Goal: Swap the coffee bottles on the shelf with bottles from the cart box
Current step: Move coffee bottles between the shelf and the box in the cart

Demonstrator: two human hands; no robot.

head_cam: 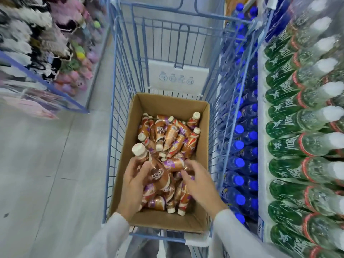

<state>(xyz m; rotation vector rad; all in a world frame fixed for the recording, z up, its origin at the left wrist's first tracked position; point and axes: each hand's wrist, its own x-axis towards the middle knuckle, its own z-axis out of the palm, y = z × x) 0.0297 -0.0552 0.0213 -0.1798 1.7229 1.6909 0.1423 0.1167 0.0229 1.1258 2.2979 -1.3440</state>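
the left hand clasped one coffee bottle, lifted above the heap in the cart box. the right hand hovered slack-fingered over bottles just beneath its fingertips. no shelf swap showed done; most bottles apparently remained.

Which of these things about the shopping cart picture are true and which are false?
1. The left hand holds a coffee bottle. True.
2. The cardboard box sits on the floor beside the cart. False: it sits inside the blue cart.
3. The bottles in the box all stand upright in neat rows. False: they lie jumbled in a pile.
4. The right hand reaches into the box. True; it shows no bottle lifted.
5. The shelf on the right holds green bottles and blue-capped bottles. True.
6. The box is empty. False: it holds many bottles.
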